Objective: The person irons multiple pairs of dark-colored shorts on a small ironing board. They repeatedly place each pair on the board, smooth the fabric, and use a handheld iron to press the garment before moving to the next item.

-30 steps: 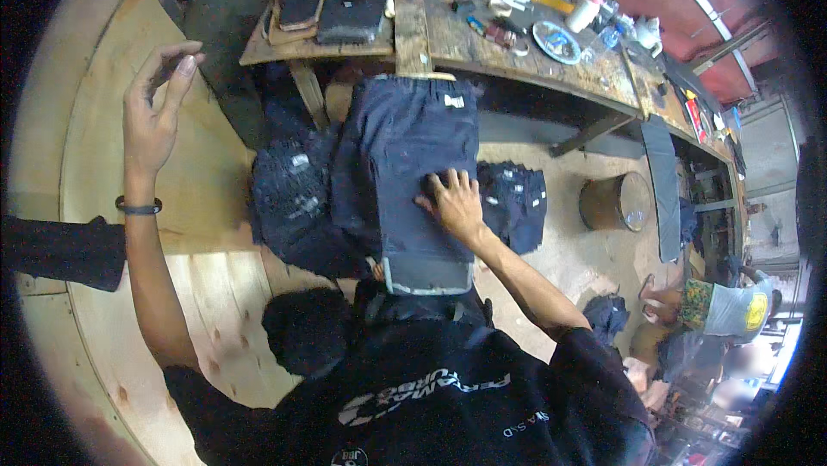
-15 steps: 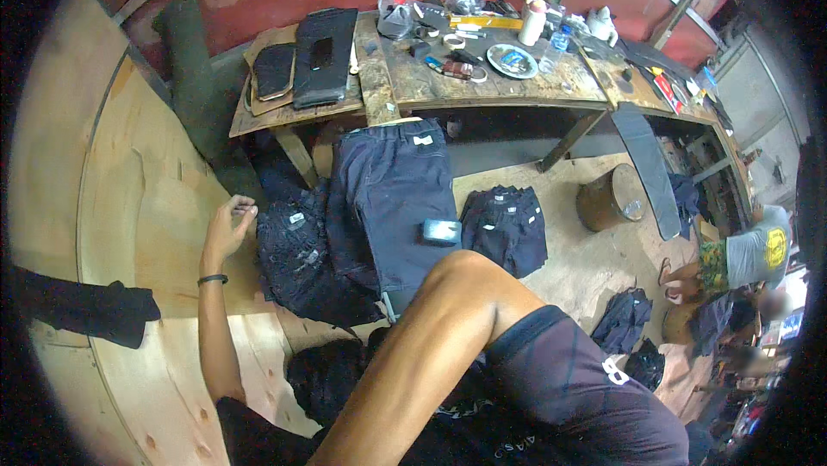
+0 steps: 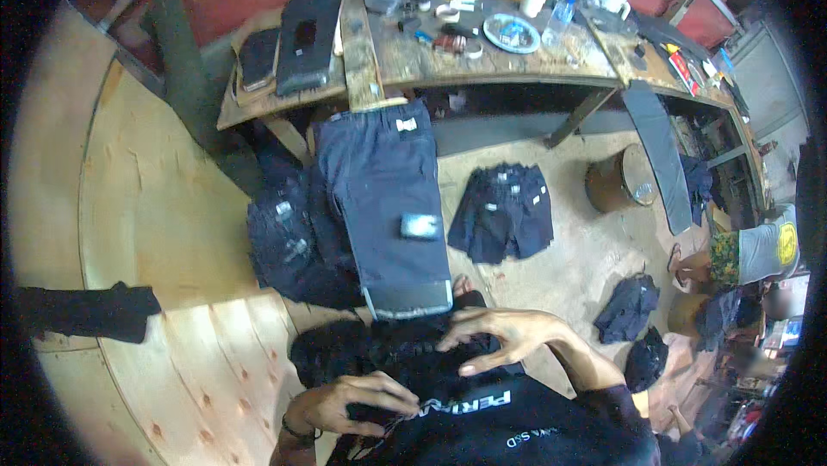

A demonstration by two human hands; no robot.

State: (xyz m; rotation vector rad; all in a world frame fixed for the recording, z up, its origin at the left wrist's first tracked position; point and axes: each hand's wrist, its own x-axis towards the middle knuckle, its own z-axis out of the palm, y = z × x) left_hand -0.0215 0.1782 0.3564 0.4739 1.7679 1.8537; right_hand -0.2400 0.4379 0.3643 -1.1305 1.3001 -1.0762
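My left hand (image 3: 357, 403), with a dark band at its wrist, is low in front of my body, close to my black shirt (image 3: 525, 423). Its fingers are bent but apart from the thumb, and nothing shows in them. To its right, my right hand (image 3: 508, 337) hovers over dark cloth with fingers and thumb spread. Ahead, dark navy trousers (image 3: 388, 182) lie over a narrow board extending from the table. A small shiny pale-blue rectangular object (image 3: 420, 226) rests on them. Just left of the trousers is a heap of dark garments (image 3: 284, 246).
A worn wooden table (image 3: 482, 74) bears a round plate (image 3: 512, 34), bottles and dark slabs (image 3: 310, 40). On the floor are dark shorts (image 3: 502, 212), a round stool (image 3: 616, 180) and more garments (image 3: 629, 307). Another person (image 3: 762, 246) is at the far right. Plywood (image 3: 164, 208) stands left.
My left hand has come down and right from beside the garment heap to my body. My right arm, bent with its elbow forward, has lowered, bringing the hand into view. The view has shifted slightly.
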